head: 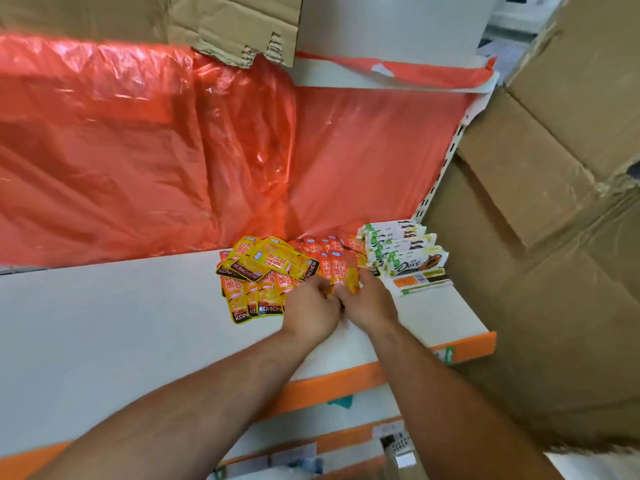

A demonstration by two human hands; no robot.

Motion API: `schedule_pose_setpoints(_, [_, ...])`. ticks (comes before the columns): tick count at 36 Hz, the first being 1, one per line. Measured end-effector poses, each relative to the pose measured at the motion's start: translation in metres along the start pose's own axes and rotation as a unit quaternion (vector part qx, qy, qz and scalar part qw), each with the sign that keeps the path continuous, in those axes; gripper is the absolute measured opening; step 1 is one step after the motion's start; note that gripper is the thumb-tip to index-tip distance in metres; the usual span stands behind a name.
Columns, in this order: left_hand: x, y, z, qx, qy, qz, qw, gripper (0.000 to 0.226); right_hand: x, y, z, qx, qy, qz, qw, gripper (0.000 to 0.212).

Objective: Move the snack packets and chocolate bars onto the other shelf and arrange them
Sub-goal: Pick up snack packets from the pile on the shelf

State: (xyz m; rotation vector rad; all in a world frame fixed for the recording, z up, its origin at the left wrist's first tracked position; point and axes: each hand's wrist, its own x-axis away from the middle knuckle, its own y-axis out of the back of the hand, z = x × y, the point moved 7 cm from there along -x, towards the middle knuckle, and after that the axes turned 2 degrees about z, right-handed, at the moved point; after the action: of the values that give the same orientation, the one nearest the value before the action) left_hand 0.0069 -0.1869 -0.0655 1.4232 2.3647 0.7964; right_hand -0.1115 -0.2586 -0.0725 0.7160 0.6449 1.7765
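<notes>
Several yellow and orange snack packets (pixel 263 271) lie in a loose heap on the white shelf (pixel 114 320), some overlapping. A stack of white and green chocolate bars (pixel 405 252) sits to their right by the shelf's upright. My left hand (pixel 310 311) and my right hand (pixel 370 301) meet at the front of the orange packets (pixel 341 271). Both hands have curled fingers around the lower ends of those packets. The fingertips are hidden under the hands.
Orange plastic sheeting (pixel 156 150) covers the back wall. Large cardboard boxes (pixel 554 202) stand to the right of the shelf. An upper white shelf (pixel 381 39) hangs overhead with cardboard (pixel 239 26) beside it. An orange price strip (pixel 346 379) edges the shelf, with lower shelves below.
</notes>
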Motion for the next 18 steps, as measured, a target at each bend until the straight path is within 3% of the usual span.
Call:
schedule_pose_setpoints(3, [-0.001, -0.006, 0.006, 0.061, 0.068, -0.004, 0.996, 0.030, -0.004, 0.001, -0.005, -0.016, -0.008, 0.023, 1.000, 0.046])
schedule_pose_setpoints(7, [0.000, -0.013, 0.011, 0.121, 0.135, -0.015, 0.983, 0.013, -0.006, -0.002, -0.009, -0.029, -0.025, 0.053, 0.998, 0.050])
schedule_pose_setpoints(13, [-0.002, -0.019, 0.018, 0.124, 0.164, -0.022, 0.978, 0.020, -0.007, -0.007, -0.017, -0.122, -0.054, 0.065, 0.989, 0.038])
schedule_pose_setpoints(16, [-0.003, -0.020, 0.017, 0.125, 0.154, -0.015, 0.980, 0.012, -0.008, -0.010, -0.021, -0.186, -0.044, 0.087, 0.978, 0.031])
schedule_pose_setpoints(18, [0.002, -0.019, 0.016, 0.136, 0.160, -0.014, 0.978, 0.021, -0.006, -0.006, -0.022, -0.222, -0.045, 0.100, 0.969, 0.031])
